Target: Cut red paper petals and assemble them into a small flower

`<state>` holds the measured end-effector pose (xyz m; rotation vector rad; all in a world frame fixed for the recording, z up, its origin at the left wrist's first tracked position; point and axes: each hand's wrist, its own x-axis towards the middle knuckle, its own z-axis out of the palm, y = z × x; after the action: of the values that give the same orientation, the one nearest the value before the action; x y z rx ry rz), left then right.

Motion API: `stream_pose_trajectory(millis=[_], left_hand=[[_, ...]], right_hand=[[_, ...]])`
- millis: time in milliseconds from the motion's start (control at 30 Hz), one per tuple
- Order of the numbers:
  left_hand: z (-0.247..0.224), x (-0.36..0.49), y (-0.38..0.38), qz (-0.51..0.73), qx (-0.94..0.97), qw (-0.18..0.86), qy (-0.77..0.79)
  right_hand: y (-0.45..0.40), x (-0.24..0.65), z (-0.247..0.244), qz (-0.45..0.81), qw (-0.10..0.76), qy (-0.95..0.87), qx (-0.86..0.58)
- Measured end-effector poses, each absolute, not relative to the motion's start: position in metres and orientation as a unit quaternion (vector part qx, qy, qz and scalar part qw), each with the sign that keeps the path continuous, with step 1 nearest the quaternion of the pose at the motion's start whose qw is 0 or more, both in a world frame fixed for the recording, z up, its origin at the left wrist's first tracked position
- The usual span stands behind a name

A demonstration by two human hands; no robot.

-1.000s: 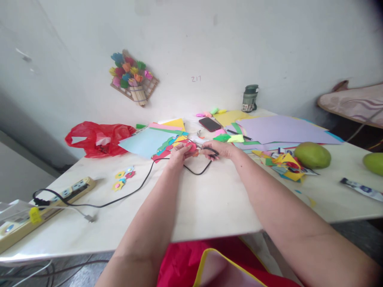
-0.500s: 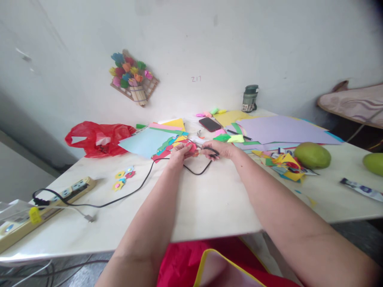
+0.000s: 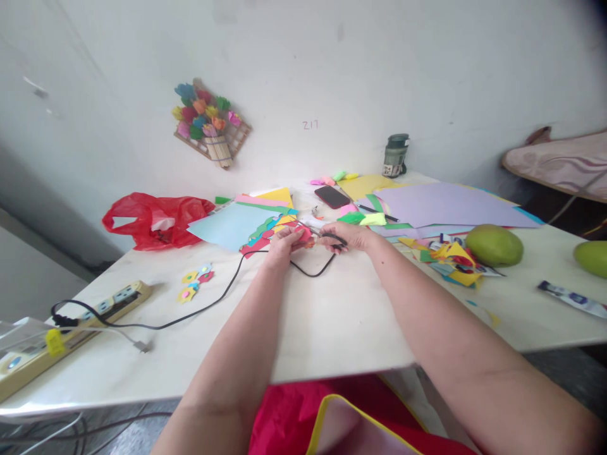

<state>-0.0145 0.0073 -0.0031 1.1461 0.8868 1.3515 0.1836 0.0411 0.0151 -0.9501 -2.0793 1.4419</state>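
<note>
My left hand pinches a small piece of red paper above the middle of the table. My right hand is closed round the black handles of a pair of scissors, whose blades point left toward the red paper. Whether the blades touch the paper is too small to tell. Just behind my left hand lie coloured paper scraps and a light blue sheet. A black cord loops on the table below both hands.
Small paper flowers lie at left near a power strip and a red plastic bag. A phone, purple sheet and bottle are behind. Paper scraps, green mangoes and a tube lie at right.
Both hands stay almost in place, still holding the red paper and the scissors. The whole view has shifted very slightly.
</note>
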Motion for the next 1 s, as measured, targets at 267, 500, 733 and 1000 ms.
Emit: stream_pose_trajectory(millis=[267,500,733,1000], left_hand=[[-0.003,-0.014,0.007,0.575,0.482,0.543,0.377],[-0.003,-0.014,0.007,0.572,0.482,0.545,0.379],[-0.002,-0.015,0.006,0.569,0.481,0.548,0.38],[-0.003,-0.015,0.007,0.567,0.476,0.548,0.39]], right_hand=[[0.037,0.182,0.018,0.524,0.221,-0.745,-0.35],[0.039,0.182,0.017,0.531,0.225,-0.743,-0.34],[0.047,0.183,0.009,0.534,0.225,-0.744,-0.333],[0.05,0.184,0.006,0.537,0.226,-0.742,-0.332]])
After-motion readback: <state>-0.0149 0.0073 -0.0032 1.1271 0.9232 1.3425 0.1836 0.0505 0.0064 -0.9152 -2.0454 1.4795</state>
